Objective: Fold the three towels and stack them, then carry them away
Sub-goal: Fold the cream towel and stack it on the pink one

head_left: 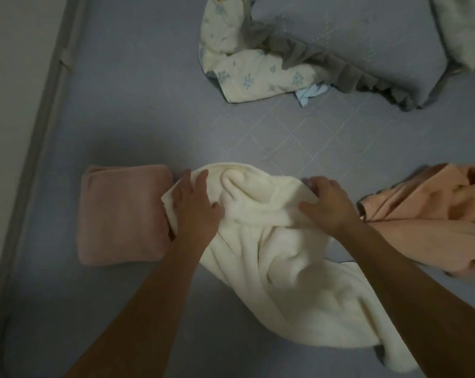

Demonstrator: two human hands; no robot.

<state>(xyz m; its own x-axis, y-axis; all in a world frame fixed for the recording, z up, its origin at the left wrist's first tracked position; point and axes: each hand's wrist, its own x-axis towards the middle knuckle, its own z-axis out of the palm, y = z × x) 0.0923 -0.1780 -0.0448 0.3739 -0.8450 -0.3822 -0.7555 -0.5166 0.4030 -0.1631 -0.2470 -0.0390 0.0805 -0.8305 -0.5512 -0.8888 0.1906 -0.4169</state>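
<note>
My left hand (195,205) and right hand (330,205) press flat, fingers spread, on the rumpled cream towel (280,257) on the bed (138,110); it looks soft, light and floppy, so I judge its corners the best hold.
</note>
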